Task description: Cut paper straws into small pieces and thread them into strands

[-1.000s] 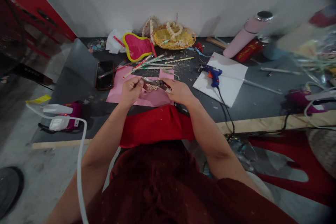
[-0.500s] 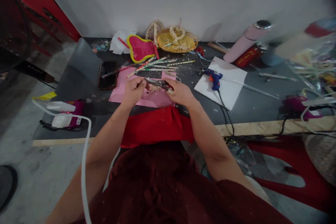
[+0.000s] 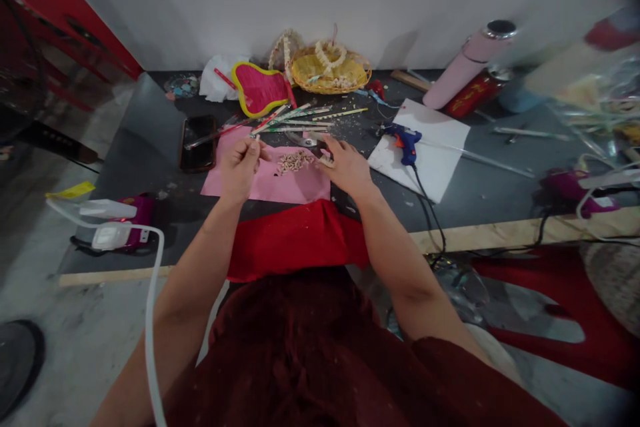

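My left hand [image 3: 242, 165] is pinched above the left part of the pink sheet [image 3: 260, 190], with a small pale tip showing at its fingertips. My right hand [image 3: 347, 163] rests over the sheet's right edge, its fingers around the pale handle of a pair of cutters [image 3: 301, 140] whose blades point left. Between the hands lies a pile of small beige pieces [image 3: 294, 161]. Behind them are several patterned paper sticks [image 3: 300, 121].
At the back stand a yellow basket [image 3: 330, 83] and a pink heart-shaped piece [image 3: 260, 90]. A blue glue gun [image 3: 407, 143] lies on a white board [image 3: 440, 177] at right. A phone [image 3: 198, 143] and a purple socket block [image 3: 140, 217] are at left.
My hands have moved apart. My left hand has come away from the cutters' blades, and the beige pile shows more fully. The whole view has shifted slightly.
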A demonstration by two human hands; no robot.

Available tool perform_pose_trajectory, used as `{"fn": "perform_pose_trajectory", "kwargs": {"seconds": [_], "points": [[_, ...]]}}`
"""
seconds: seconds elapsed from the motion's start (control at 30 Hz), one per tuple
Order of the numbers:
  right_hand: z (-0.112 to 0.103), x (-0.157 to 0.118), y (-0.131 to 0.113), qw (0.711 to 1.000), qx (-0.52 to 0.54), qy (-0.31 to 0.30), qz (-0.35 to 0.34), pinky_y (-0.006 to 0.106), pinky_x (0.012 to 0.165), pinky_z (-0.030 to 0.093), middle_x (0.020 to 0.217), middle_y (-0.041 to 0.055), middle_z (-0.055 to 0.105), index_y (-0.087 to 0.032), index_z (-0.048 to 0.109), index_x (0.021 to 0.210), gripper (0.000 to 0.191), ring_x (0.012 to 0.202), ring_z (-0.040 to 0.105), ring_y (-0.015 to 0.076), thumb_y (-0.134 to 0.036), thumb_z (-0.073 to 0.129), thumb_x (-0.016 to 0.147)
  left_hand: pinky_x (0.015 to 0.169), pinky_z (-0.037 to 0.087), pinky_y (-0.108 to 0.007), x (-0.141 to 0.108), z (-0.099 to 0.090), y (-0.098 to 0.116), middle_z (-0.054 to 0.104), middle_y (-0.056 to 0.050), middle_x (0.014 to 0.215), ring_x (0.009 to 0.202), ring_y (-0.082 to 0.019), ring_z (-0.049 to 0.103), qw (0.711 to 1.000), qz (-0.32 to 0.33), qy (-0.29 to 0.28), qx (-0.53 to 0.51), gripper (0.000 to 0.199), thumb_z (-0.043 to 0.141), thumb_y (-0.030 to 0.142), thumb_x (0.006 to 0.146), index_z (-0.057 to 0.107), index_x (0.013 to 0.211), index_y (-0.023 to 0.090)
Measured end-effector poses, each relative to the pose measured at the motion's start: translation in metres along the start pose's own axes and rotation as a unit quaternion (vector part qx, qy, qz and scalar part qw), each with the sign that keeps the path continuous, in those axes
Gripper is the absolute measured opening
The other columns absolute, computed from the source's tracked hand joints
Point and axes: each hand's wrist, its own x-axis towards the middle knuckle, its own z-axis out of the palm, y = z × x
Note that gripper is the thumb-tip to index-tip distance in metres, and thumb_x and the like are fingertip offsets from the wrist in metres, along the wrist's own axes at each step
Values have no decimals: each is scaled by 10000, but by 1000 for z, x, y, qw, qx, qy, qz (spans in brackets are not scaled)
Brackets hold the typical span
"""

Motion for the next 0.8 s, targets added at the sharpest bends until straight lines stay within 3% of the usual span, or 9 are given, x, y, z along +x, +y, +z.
{"fn": "perform_pose_trajectory", "kwargs": {"seconds": [0.17, 0.27, 0.37, 0.47, 0.57, 0.8], "points": [[5, 0, -1, 999, -17, 4, 43, 477, 862, 467, 1215, 155, 601, -231, 476, 1359, 570, 1095, 533, 345, -479, 591, 860, 597, 467, -223, -14, 12, -1, 712, -35, 758, 638, -103, 591, 977, 64, -127, 161, 219, 604, 363, 875, 707, 849, 172], [3, -1, -1, 997, -19, 1, 69, 548, 889, 428, 1235, 186, 567, -202, 488, 1349, 572, 1139, 479, 384, -515, 556, 875, 651, 479, -249, -16, 13, -4, 726, -42, 807, 702, -126, 617, 961, 80, -151, 217, 192, 606, 327, 861, 720, 906, 178], [-3, -2, -5, 997, -5, 46, 54, 568, 929, 382, 1270, 166, 539, -208, 563, 1256, 434, 1192, 418, 387, -471, 477, 921, 664, 479, -253, -15, 12, -7, 731, -51, 851, 730, -135, 627, 951, 102, -160, 244, 175, 595, 289, 856, 724, 919, 189], [-6, -3, -14, 993, 81, 86, -18, 456, 935, 392, 1172, 123, 591, -212, 614, 1127, 328, 1126, 480, 299, -383, 386, 965, 703, 488, -257, -14, 11, -9, 730, -54, 875, 777, -144, 645, 942, 127, -172, 259, 162, 579, 245, 848, 725, 901, 199], [-3, -5, -26, 973, 204, 56, -93, 330, 815, 422, 952, 84, 634, -195, 608, 1006, 330, 921, 559, 210, -380, 335, 987, 745, 503, -276, -14, 11, -10, 732, -62, 913, 825, -162, 662, 935, 136, -187, 270, 167, 573, 247, 848, 723, 906, 203], [-1, -11, -39, 946, 296, -1, -134, 267, 633, 354, 742, 13, 571, -205, 511, 783, 400, 684, 506, 139, -484, 317, 995, 763, 511, -290, -16, 12, -9, 727, -65, 920, 849, -172, 665, 922, 153, -214, 285, 173, 545, 224, 853, 710, 898, 197]]}}
